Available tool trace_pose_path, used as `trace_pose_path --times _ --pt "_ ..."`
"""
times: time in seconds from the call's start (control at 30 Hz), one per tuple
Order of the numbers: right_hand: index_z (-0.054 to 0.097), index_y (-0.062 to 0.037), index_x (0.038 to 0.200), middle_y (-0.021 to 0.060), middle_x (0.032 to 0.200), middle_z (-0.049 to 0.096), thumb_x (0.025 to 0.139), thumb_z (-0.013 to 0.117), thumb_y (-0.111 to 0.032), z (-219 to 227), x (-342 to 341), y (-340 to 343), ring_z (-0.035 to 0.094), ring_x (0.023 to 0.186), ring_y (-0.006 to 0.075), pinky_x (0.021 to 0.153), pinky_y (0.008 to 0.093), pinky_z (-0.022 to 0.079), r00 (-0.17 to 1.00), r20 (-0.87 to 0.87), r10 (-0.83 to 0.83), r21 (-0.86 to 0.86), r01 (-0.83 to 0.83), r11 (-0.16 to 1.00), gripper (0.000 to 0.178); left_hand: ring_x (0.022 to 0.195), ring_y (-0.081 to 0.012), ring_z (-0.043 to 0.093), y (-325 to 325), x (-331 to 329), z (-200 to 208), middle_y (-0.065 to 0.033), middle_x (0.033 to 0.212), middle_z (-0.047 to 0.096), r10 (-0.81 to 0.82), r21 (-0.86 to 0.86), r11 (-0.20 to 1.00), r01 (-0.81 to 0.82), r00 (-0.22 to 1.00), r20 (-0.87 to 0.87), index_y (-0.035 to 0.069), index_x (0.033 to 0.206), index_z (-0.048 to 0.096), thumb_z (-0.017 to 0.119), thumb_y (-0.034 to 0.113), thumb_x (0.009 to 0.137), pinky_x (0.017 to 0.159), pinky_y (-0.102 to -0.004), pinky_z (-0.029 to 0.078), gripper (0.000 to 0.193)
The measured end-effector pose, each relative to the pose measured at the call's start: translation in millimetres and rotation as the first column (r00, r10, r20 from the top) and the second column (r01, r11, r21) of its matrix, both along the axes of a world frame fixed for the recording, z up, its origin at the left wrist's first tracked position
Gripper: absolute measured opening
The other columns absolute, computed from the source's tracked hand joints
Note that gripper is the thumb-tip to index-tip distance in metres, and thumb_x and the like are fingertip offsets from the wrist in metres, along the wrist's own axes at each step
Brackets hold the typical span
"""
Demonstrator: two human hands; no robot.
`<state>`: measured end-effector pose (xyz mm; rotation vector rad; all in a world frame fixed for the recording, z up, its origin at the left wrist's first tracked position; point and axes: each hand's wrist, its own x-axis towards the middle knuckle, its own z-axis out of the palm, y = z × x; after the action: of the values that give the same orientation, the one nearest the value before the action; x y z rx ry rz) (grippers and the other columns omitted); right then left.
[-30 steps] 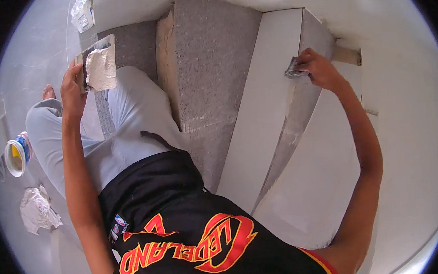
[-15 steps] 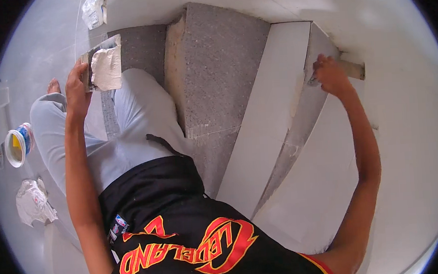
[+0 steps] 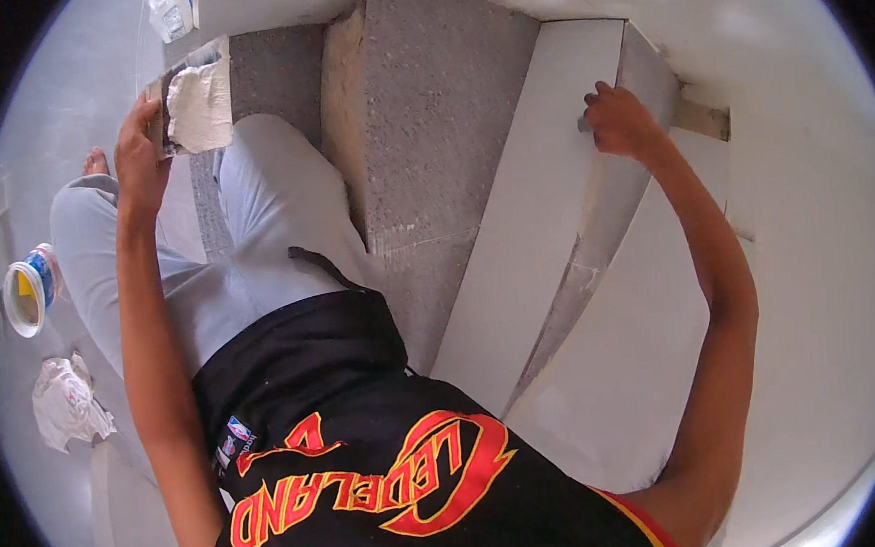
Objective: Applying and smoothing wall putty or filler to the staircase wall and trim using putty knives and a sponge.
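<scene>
**Left hand [image 3: 140, 156] on a loaded plate [image 3: 208, 57], right hand [image 3: 626, 124] over a white panel [image 3: 542, 182]**

We saw the left hand pinching the flat plate by its near edge, a thick slab of white paste [image 3: 201, 109] spread across its face. The right hand had its fingers curled together around a small grey tool [image 3: 584, 124]; only a sliver showed, so we could not tell its shape or whether it touched the panel. The plate stood near the bent knee of our grey trousers [image 3: 289, 212]. Speckled grey blocks [image 3: 443, 123] rose between the knee and the panel, and a narrow grey strip [image 3: 573, 280] ran along the panel's far side. At far left we had an open tub [image 3: 47, 272] on its side, a crumpled white bag [image 3: 70, 401] just below it, and a white packet [image 3: 173, 14] near the top.
</scene>
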<state>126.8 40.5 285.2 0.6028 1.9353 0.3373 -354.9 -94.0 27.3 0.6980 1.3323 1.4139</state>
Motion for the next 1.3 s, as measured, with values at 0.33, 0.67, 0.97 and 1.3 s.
trace_pose_path --times 0.33,0.67,0.97,1.3 --pt "0.059 -0.0062 0.058 0.006 0.074 0.055 0.053 0.058 -0.013 3 -32 -93 0.049 0.083 0.0245 0.066 0.0344 0.046 0.964 0.026 -0.264 -0.2 0.264 0.944 0.009 0.093 -0.0115 0.052 9 -4 -1 -0.0046 0.109 0.052 0.037 -0.116 0.993 0.02 0.881 0.472 0.002 0.118 0.046 0.044 0.018 0.088 0.079 -0.0222 0.043 0.034" --pt "0.064 -0.0048 0.075 0.0082 0.087 0.059 0.053 0.053 0.003 45 -21 -155 0.05 0.092 0.0276 0.075 0.0355 0.044 0.688 -0.215 -0.693 -0.596 0.47 0.651 0.026 0.094 -0.0121 0.052 1 -14 -7 -0.0052 0.112 0.051 0.016 0.062 0.998 -0.002 0.976 -0.217 0.003 0.119 0.046 0.043 0.019 0.088 0.078 -0.0237 0.043 0.035" --pt "0.064 -0.0035 0.086 0.008 0.094 0.058 0.049 0.05 0.011 59 -12 -122 0.048 0.095 0.0262 0.081 0.0328 0.044 0.72 -0.456 -0.523 -0.299 0.429 0.852 0.042 0.097 -0.0126 0.048 17 1 4 -0.0053 0.112 0.05 0.039 -0.115 0.993 0.004 0.931 0.362 0.004 0.121 0.045 0.045 0.021 0.087 0.08 -0.0257 0.042 0.038" --pt "0.06 -0.0001 0.089 0.0113 0.099 0.056 0.056 0.048 0.01 63 12 -28 0.048 0.099 0.0282 0.087 0.0351 0.042 0.723 -0.592 -0.355 -0.048 0.408 0.912 0.037 0.094 -0.0126 0.051 14 -11 -3 -0.0061 0.109 0.051 -0.062 -0.096 0.993 0.061 0.998 -0.009 0.002 0.125 0.041 0.046 0.022 0.086 0.079 -0.0247 0.042 0.045"
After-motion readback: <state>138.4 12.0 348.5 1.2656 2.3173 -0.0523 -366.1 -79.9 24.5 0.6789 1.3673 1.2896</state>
